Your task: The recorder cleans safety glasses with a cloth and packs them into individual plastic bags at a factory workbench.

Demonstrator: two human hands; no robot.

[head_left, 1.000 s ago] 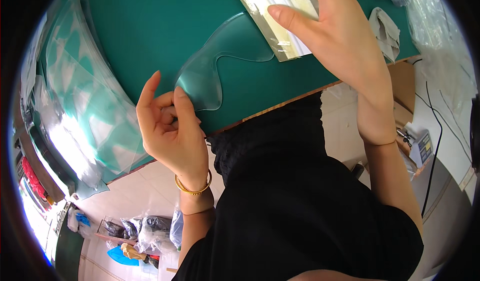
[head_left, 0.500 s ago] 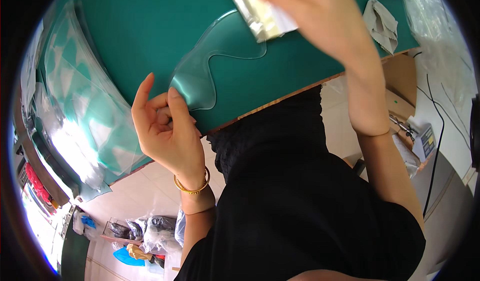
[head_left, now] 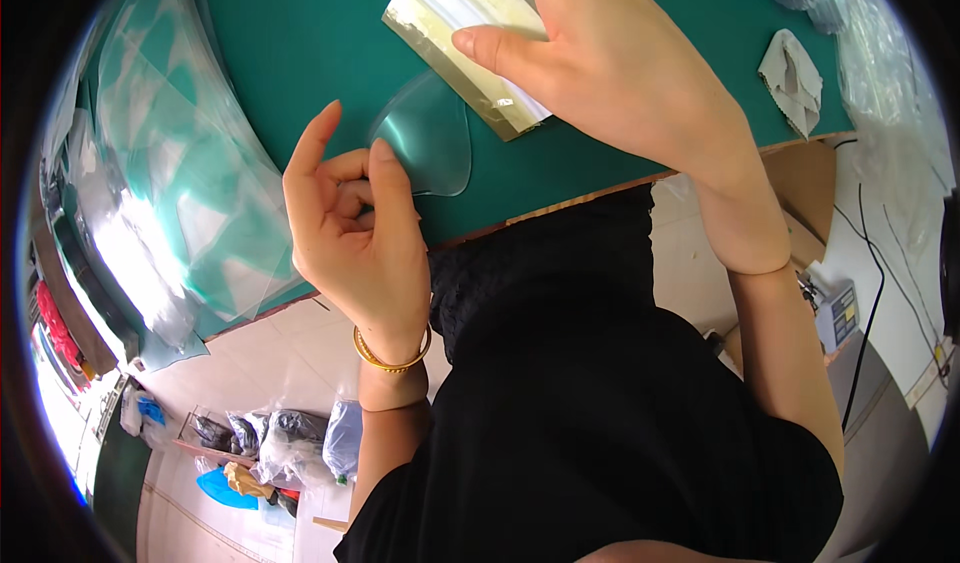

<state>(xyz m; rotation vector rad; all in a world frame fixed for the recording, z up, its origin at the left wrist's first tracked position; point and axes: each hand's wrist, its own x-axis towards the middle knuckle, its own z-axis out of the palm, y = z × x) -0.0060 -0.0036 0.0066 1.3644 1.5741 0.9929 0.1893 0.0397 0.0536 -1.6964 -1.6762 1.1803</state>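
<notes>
My left hand [head_left: 362,228] pinches the near-left end of a clear, goggle-shaped plastic lens [head_left: 435,138] between thumb and fingers, with the index finger raised. The lens lies over the green table top [head_left: 290,33]. In my right hand [head_left: 630,88] is a flat rectangular pad [head_left: 440,13], pale yellow with a white band and shiny brownish edges. The thumb rests on top of it. This pad overlaps the far part of the lens and hides it. Whether it touches the lens I cannot tell.
Clear plastic sheets or bags [head_left: 185,153] are piled along the table's left side. A crumpled grey cloth [head_left: 792,85] lies at the right, near clear plastic wrapping [head_left: 880,73]. Bagged items [head_left: 290,448] stand on the floor at lower left. Black cables [head_left: 872,293] hang at the right.
My right hand has brought the pad left and nearer, over the far part of the lens. My left hand, still pinching the lens, appears slightly farther right and up.
</notes>
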